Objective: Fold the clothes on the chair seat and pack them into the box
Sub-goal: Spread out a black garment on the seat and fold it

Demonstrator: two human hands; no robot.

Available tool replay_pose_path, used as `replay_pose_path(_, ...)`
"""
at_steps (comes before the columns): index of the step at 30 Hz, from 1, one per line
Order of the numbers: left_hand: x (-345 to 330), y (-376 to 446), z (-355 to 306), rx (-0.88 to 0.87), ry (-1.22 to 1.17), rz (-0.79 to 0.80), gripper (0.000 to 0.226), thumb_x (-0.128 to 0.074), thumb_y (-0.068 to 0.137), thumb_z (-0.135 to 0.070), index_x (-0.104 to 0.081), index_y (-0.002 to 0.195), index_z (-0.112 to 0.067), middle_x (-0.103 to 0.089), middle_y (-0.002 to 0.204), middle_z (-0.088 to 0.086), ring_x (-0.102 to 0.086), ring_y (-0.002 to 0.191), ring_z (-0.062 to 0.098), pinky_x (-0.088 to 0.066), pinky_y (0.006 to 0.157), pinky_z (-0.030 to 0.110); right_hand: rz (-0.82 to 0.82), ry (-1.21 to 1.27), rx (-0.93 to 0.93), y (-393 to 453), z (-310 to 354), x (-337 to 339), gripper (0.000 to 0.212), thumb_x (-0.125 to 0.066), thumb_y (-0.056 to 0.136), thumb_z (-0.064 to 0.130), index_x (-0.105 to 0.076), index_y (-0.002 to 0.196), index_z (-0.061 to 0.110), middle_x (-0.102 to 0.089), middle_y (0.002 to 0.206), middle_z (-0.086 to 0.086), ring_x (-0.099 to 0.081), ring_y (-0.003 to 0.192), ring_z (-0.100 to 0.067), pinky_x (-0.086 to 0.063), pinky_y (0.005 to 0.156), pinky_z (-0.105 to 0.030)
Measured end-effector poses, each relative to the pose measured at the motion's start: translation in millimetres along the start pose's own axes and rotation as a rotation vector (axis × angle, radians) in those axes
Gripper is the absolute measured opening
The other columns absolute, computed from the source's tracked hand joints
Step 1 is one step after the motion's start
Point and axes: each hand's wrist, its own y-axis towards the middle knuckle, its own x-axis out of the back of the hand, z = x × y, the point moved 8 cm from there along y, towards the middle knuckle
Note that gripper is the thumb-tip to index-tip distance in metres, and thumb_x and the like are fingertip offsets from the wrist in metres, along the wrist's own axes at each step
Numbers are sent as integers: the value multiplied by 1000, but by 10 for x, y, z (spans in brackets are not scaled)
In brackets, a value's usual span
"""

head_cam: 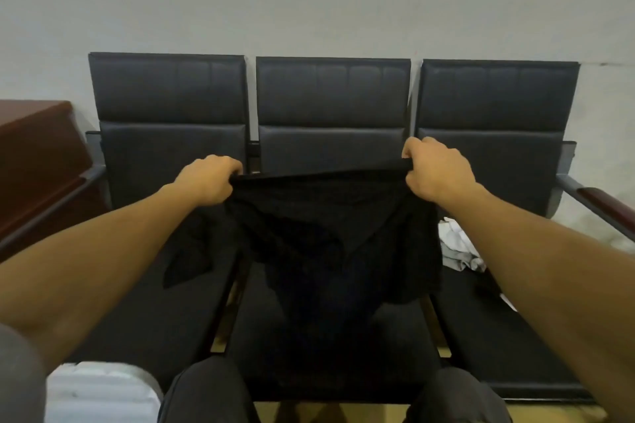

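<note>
A black garment (330, 237) hangs stretched in the air over the middle chair seat (330, 354). My left hand (209, 180) grips its upper left corner and my right hand (434, 170) grips its upper right corner, so the top edge runs taut between them. The cloth droops in folds toward the seat. Part of the black fabric (187, 261) trails onto the left seat. A crumpled white and grey garment (458, 249) lies on the right seat. A white box (99, 391) shows at the bottom left, partly hidden by my left arm.
Three dark padded chairs (333, 96) stand in a row against a pale wall. A reddish wooden cabinet (37, 154) is at the left. A wood-capped armrest (604, 206) juts out on the right. My knees (209, 388) are at the bottom edge.
</note>
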Motion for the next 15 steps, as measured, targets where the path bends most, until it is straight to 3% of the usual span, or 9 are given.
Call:
replay_pose_path(3,107,44,273,117,-249,-39,32,-53,88,5,-63,85,-26,-69,100,10,-61,82,25,-52,72,42,21,-51,-83,-1,-268,30,24,-61,90,16,-58,114,18,-54,117,-11,-58,97,-38,-52,83,-49)
replay_pose_path(6,197,75,369,208,-570,-91,31,-50,89,7,-69,84,-17,-69,89,14,-66,83,30,-61,71,45,49,-52,-134,23,-429,39,18,-62,88,14,-62,106,16,-58,111,-11,-59,95,-37,-54,84,-50)
replay_pose_path(11,368,21,-7,198,-795,-57,25,-44,89,3,-56,72,-11,-51,70,7,-48,70,23,-39,61,31,197,10,-192,106,-477,-62,17,-62,89,13,-63,106,17,-62,101,-10,-61,92,-34,-55,85,-50)
replay_pose_path(15,390,-25,-384,265,-929,-26,18,-41,85,0,-50,75,-12,-49,69,7,-46,61,22,-34,54,29,236,159,-174,107,-276,-276,24,-69,81,19,-58,101,28,-65,110,-6,-62,103,-33,-52,94,-45)
